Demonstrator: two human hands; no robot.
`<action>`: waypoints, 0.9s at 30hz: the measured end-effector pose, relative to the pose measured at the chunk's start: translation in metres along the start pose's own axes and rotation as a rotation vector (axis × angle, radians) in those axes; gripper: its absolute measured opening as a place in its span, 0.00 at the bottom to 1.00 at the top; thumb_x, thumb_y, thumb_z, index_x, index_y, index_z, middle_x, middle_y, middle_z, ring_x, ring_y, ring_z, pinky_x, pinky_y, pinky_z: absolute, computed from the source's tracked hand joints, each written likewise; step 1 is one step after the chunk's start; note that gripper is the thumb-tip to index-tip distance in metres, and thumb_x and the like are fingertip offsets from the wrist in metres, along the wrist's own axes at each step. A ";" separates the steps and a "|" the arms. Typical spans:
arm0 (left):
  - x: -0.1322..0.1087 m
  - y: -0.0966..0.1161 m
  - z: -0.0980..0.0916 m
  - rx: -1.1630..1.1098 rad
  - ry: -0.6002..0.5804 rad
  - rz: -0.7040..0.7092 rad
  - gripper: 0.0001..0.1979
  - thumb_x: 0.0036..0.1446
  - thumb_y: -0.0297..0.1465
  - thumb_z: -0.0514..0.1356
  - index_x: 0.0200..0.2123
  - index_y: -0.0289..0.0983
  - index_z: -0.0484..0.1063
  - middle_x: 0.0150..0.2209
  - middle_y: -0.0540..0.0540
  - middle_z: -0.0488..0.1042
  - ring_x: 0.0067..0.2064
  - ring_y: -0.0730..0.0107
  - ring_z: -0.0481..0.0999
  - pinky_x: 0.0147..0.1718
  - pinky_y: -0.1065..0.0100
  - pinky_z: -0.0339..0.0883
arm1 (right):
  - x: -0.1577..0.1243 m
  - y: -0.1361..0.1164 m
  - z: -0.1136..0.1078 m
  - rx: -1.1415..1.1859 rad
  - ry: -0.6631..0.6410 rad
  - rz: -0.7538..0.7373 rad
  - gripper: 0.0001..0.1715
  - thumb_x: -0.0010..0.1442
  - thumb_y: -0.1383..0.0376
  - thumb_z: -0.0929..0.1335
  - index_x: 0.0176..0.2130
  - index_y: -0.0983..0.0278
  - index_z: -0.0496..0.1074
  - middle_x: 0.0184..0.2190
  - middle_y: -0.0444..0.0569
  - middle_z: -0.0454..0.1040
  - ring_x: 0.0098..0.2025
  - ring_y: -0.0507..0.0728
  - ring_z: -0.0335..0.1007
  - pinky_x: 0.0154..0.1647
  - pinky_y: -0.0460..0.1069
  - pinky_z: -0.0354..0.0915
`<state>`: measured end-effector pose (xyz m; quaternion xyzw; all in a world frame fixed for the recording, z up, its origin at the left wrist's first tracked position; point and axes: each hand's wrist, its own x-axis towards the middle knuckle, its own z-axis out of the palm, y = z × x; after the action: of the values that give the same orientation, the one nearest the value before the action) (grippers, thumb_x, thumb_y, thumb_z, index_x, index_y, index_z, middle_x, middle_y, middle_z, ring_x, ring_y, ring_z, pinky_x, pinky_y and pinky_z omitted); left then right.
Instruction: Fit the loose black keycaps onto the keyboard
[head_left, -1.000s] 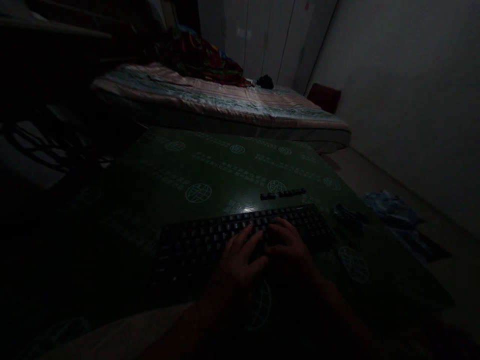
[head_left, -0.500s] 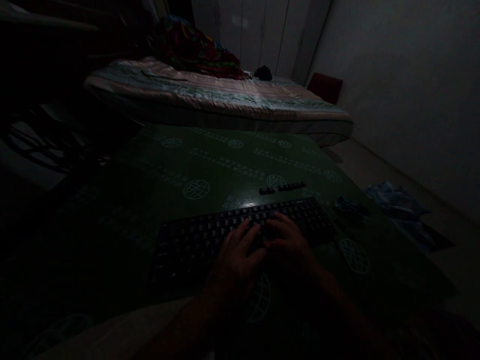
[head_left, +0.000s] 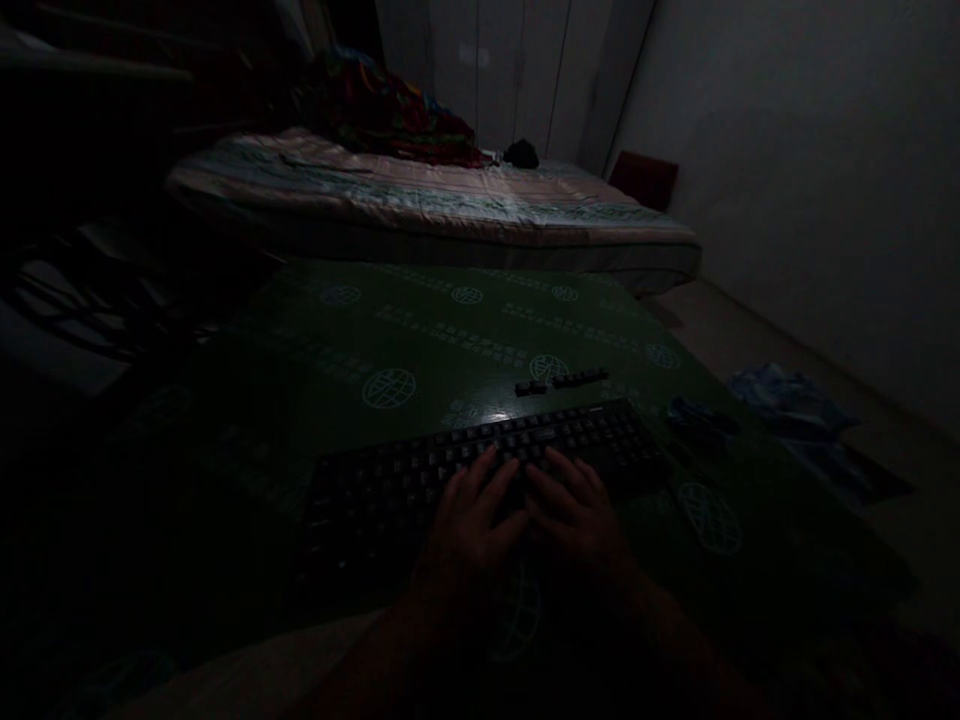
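The room is very dim. A black keyboard [head_left: 420, 475] lies on a green sheet [head_left: 420, 340] printed with pale globe marks. My left hand [head_left: 469, 520] rests on the keys near the keyboard's middle, fingers stretched forward and slightly apart. My right hand [head_left: 577, 510] lies right beside it, fingers also spread flat over the keys. Neither hand holds anything. A short row of loose dark keycaps [head_left: 562, 381] sits on the sheet just beyond the keyboard.
A mattress [head_left: 450, 200] with a striped cover and a heap of coloured cloth [head_left: 390, 115] lies behind the sheet. A dark small object [head_left: 701, 418] sits right of the keyboard, blue cloth [head_left: 787, 405] on the floor beyond. A pale wall runs along the right.
Both hands have slid slightly toward me on the keyboard, and their fingers are more stretched out. The camera has shifted a little.
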<state>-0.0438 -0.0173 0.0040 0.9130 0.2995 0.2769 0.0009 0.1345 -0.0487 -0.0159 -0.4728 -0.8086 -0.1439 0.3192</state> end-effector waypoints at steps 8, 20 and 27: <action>-0.002 -0.003 0.001 0.042 -0.008 0.012 0.13 0.57 0.26 0.52 0.41 0.37 0.74 0.56 0.33 0.65 0.61 0.42 0.55 0.48 0.41 0.63 | -0.009 -0.001 -0.005 -0.060 0.046 0.053 0.12 0.60 0.64 0.65 0.44 0.63 0.71 0.50 0.55 0.71 0.60 0.64 0.55 0.54 0.61 0.58; 0.001 0.003 0.005 0.060 -0.052 -0.016 0.13 0.55 0.24 0.54 0.43 0.36 0.73 0.57 0.34 0.65 0.62 0.44 0.55 0.52 0.43 0.60 | -0.042 -0.017 -0.026 -0.058 0.140 0.201 0.13 0.57 0.72 0.62 0.42 0.63 0.70 0.42 0.57 0.74 0.51 0.64 0.68 0.43 0.60 0.69; 0.000 0.002 0.005 0.077 -0.014 0.004 0.13 0.55 0.24 0.54 0.44 0.35 0.72 0.57 0.33 0.64 0.62 0.45 0.55 0.52 0.45 0.61 | -0.052 -0.026 -0.023 -0.062 0.116 0.103 0.13 0.55 0.71 0.63 0.42 0.64 0.70 0.40 0.57 0.75 0.47 0.62 0.71 0.40 0.57 0.71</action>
<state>-0.0404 -0.0179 -0.0002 0.9149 0.3082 0.2586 -0.0326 0.1389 -0.1096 -0.0305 -0.5142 -0.7585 -0.1797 0.3578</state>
